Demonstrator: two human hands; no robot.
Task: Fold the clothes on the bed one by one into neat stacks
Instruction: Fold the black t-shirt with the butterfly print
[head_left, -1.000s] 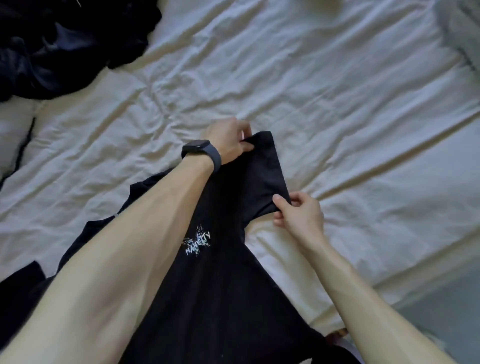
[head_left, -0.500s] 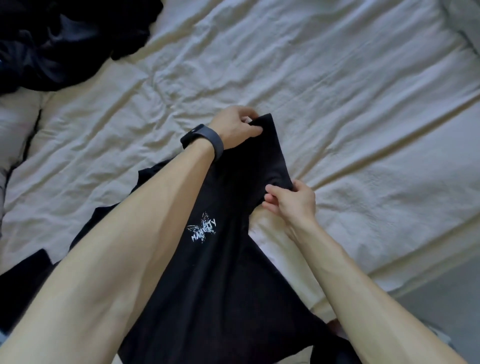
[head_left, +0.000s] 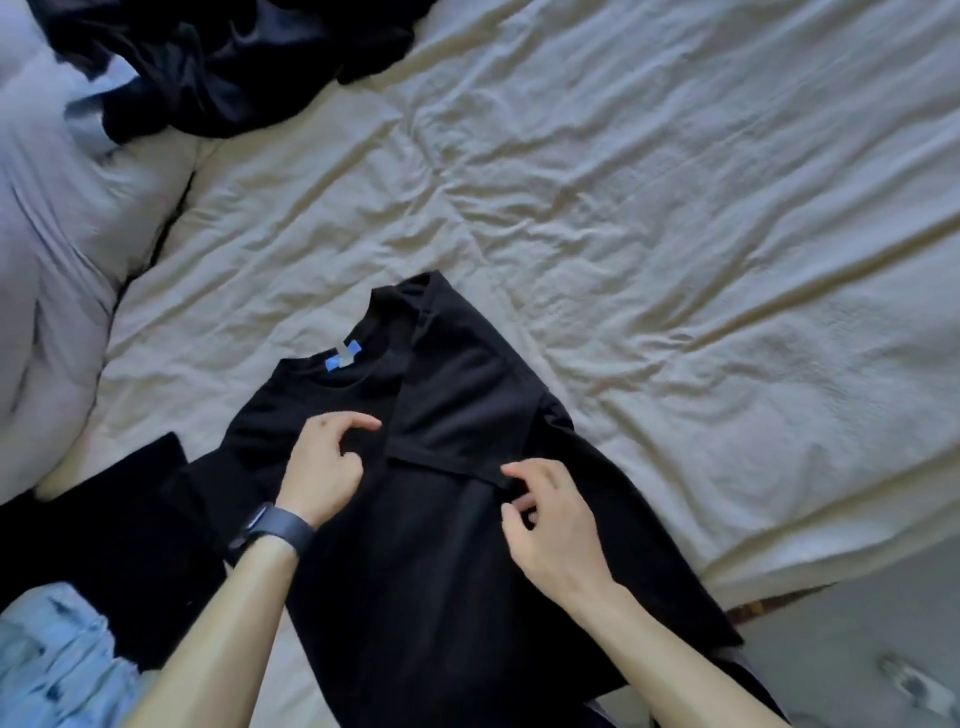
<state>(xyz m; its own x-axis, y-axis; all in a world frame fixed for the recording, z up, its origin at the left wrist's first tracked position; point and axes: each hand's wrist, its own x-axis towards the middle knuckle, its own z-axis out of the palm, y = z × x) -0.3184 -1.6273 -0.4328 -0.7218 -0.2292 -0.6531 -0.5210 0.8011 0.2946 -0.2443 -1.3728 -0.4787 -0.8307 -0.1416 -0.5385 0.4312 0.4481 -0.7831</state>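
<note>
View from my head, looking down at a bed covered by a wrinkled cream sheet (head_left: 675, 249). A black T-shirt (head_left: 457, 571) lies flat on the near part of the sheet, with its collar pointing away from me and its lower part running toward me and out of the bottom of the view. A small blue label (head_left: 344, 357) shows inside the neck opening. The sleeve (head_left: 467, 405) on my right side is folded inward and lies across the chest of the shirt, its hem forming a straight edge.

My left hand (head_left: 322, 467), with a dark smartwatch (head_left: 275, 527) on the wrist, hovers over or rests on the chest of the shirt, just left of the folded sleeve. Its fingers are loosely curled, with the forefinger reaching toward the sleeve, and it holds no cloth.

My right hand (head_left: 550, 519) sits at the near corner of the folded sleeve. The forefinger tip meets the sleeve's hem, the thumb is parted from it, and the other fingers curl loosely; nothing is pinched between them.

A heap of dark clothes (head_left: 223, 67) lies at the far left of the bed, well apart from the shirt. A pale grey pillow (head_left: 52, 270) is at the left edge. Another black garment (head_left: 104, 545) lies just left of the shirt, and some light blue denim (head_left: 57, 660) shows at the bottom left corner.
</note>
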